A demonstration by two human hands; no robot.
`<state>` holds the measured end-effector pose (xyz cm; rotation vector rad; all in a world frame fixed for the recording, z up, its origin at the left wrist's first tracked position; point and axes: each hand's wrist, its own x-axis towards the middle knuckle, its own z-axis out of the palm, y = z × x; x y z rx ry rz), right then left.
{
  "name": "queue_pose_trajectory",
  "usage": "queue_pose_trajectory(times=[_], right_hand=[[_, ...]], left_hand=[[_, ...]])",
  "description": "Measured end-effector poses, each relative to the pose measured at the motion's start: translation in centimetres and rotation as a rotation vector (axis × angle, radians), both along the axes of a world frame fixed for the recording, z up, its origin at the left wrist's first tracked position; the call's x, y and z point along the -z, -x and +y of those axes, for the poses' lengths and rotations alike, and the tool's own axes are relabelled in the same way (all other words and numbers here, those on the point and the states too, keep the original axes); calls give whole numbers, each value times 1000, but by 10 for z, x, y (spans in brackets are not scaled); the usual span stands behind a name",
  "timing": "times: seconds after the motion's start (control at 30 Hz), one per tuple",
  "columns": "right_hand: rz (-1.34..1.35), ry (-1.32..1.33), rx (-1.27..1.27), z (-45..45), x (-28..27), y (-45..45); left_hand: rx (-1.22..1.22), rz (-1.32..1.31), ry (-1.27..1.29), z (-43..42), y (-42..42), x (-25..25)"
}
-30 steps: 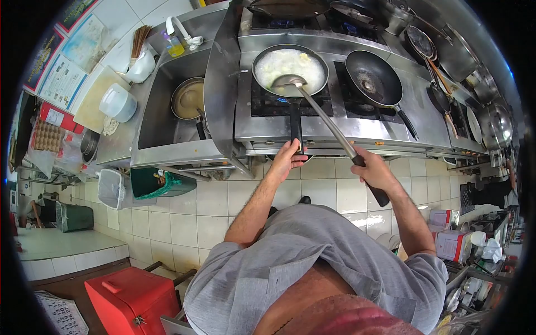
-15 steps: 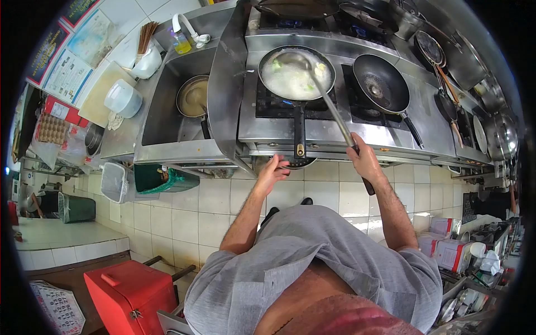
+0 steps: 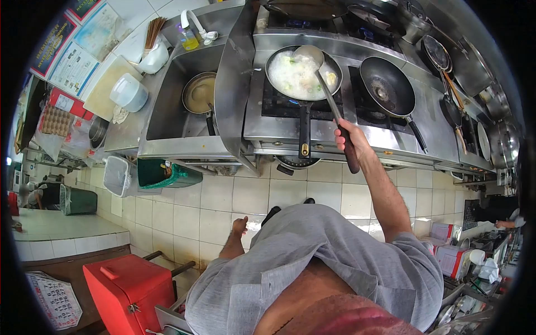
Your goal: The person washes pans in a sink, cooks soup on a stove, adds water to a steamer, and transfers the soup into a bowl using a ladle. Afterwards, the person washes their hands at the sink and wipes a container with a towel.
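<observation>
My right hand (image 3: 352, 138) grips the dark handle of a long metal ladle (image 3: 329, 97). The ladle's bowl is at the upper rim of a frying pan (image 3: 304, 102) on the stove, in which a white, bubbling liquid (image 3: 296, 75) holds pale and green pieces. The pan's black handle points toward me, with no hand on it. Low beside my body, away from the stove, is my left hand (image 3: 240, 225), its fingers curled and small in view; what they may hold cannot be made out.
An empty black wok (image 3: 388, 89) sits on the burner to the right. Left of the stove, a sink (image 3: 167, 120) holds a pan of brownish liquid (image 3: 199, 94). Bins (image 3: 117, 176) stand below it, and a red box (image 3: 131, 290) is at lower left. Another person's arm (image 3: 505, 224) shows at far right.
My left hand has left the pan's handle and dropped back beside my body. My right hand has moved the ladle from the near side of the pan to its upper rim.
</observation>
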<state>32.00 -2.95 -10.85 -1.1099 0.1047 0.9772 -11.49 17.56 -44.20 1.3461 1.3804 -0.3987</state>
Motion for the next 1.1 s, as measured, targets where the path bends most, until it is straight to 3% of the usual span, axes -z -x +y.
queue_pose_trajectory(times=[0.13,0.27,0.33,0.37,0.43,0.53,0.67,0.9,0.97,1.1], right_hand=[[287,-282,-98,-9,2,-5],[201,-208,-132,-22,-11,8],[-165,67,-165,-29,-15,18],[-167,68,-163,-32,-16,24],[-584,380,-257,-40,-17,35],[-796,473,-250,-50,-26,51],[-782,475,-294,-71,-44,71],[-741,677,-381,-103,-55,74],[-993,821,-396,-107,-40,68],[-1138,821,-348,-102,-18,55]], left_hand=[[-40,-45,-4,-9,-12,-14],[15,-127,-49,-8,-50,-16],[123,-154,-75,-4,-72,-16],[125,-155,-74,-2,-83,-17],[158,-182,-34,-1,-100,-20],[223,-198,-27,1,-119,-18],[263,-279,-107,1,-138,11],[165,-398,54,0,-217,-36],[155,-404,57,0,-242,-48],[130,-456,85,-12,-272,-61]])
